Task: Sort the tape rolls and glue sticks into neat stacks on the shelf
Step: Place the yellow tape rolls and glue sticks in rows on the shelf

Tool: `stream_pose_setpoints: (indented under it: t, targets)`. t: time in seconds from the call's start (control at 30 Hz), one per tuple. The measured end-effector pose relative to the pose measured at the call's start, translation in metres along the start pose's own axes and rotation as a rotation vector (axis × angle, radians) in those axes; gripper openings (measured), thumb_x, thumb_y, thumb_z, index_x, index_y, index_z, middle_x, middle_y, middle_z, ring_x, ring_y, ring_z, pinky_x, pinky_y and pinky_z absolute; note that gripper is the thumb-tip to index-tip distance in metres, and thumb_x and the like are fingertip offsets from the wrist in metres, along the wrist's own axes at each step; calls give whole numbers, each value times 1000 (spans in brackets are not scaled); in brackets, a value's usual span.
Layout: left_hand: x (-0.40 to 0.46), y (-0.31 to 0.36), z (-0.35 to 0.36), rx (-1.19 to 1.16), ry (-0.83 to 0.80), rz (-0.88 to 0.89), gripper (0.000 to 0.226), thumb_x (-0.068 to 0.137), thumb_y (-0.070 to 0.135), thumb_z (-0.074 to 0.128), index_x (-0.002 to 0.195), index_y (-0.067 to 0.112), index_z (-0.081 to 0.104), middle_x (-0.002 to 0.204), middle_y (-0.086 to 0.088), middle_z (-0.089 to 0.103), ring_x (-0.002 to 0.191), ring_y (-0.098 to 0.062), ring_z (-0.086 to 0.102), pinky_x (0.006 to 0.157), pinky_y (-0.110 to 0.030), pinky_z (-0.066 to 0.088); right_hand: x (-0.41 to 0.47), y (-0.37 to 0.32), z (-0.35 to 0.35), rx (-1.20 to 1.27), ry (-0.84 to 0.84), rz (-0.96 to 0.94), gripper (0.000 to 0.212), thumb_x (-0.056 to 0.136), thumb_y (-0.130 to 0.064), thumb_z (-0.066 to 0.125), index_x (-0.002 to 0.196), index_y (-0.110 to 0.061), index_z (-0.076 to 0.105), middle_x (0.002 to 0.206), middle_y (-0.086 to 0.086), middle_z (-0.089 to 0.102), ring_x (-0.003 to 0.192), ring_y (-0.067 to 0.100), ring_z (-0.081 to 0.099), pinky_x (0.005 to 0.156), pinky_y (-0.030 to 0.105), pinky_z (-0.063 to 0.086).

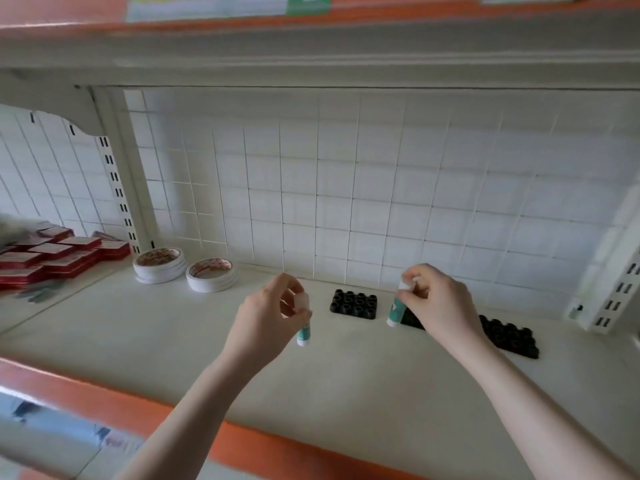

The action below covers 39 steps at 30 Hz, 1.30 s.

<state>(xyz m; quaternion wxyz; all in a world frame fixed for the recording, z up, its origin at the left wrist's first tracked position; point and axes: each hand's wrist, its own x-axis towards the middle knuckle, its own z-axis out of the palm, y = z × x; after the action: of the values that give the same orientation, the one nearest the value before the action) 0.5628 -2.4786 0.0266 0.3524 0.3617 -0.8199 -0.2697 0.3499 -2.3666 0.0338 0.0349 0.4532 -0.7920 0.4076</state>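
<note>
My left hand (273, 317) pinches one glue stick (304, 332) by its cap, my right hand (434, 299) another (396, 311) — both hang upright. The right one looks nearer the black trays (353, 304) — probably just beside one.

Upright glue sticks (304, 332), stacked tape rolls (211, 274)

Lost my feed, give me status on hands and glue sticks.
Left hand pinches a glue stick; right hand pinches another. Both above shelf. Nothing blocking.
</note>
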Motion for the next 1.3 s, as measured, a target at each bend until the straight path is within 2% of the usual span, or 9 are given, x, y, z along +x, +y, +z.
stream_pose_setpoints:
  t: [0.23, 0.47, 0.73, 0.9, 1.07, 1.2, 1.3]
  targets:
    - [15, -23, -6, 19, 99, -42, 29, 73, 14, 73, 81, 31, 52, 77, 10, 64, 72, -1, 61, 72, -37, 53, 56, -11, 34, 75, -79, -48, 9, 81, -16, 63, 84, -23, 58, 74, -1, 63, 71, 22, 58, 64, 29, 44]
    - [23, -42, -13, 40, 142, -60, 25, 72, 12, 75, 84, 24, 56, 74, 12, 64, 73, 3, 59, 67, -24, 51, 81, -20, 71, 89, -168, -71, 9, 82, -15, 60, 87, -23, 58, 75, -4, 63, 66, 15, 53, 58, 27, 41]
    - [29, -55, -21, 39, 134, -48, 25, 72, 10, 75, 86, 20, 58, 73, 12, 64, 72, 0, 60, 66, -23, 52, 85, -20, 89, 57, -189, -41, 10, 83, -15, 60, 90, -22, 59, 79, -1, 64, 74, 20, 57, 59, 24, 40]
    - [33, -60, -23, 29, 118, -42, 25, 72, 10, 75, 87, 20, 58, 73, 13, 64, 70, -1, 61, 68, -28, 54, 88, -21, 93, 46, -197, -13, 11, 83, -16, 61, 90, -24, 61, 83, -2, 66, 81, 19, 60, 68, 28, 45]
    - [36, -64, -21, -6, 119, -44, 25, 71, 8, 74, 83, 21, 57, 72, 12, 64, 71, -2, 61, 66, -22, 51, 87, -20, 95, 35, -195, -12, 15, 82, -14, 64, 96, -20, 66, 84, 1, 67, 86, 20, 62, 77, 31, 49]
    - [40, -64, -23, -31, 105, -32, 25, 72, 8, 74, 82, 23, 57, 72, 11, 64, 70, -3, 61, 66, -22, 50, 85, -19, 96, 44, -180, -34, 13, 83, -13, 64, 94, -18, 66, 86, 7, 69, 85, 24, 64, 76, 34, 49]
    - [45, -60, -25, -47, 91, -8, 26, 72, 8, 74, 82, 25, 56, 73, 11, 64, 69, -3, 62, 67, -23, 52, 82, -16, 93, 66, -206, -50, 20, 84, -16, 67, 103, -20, 67, 85, 3, 68, 87, 22, 64, 76, 31, 48]
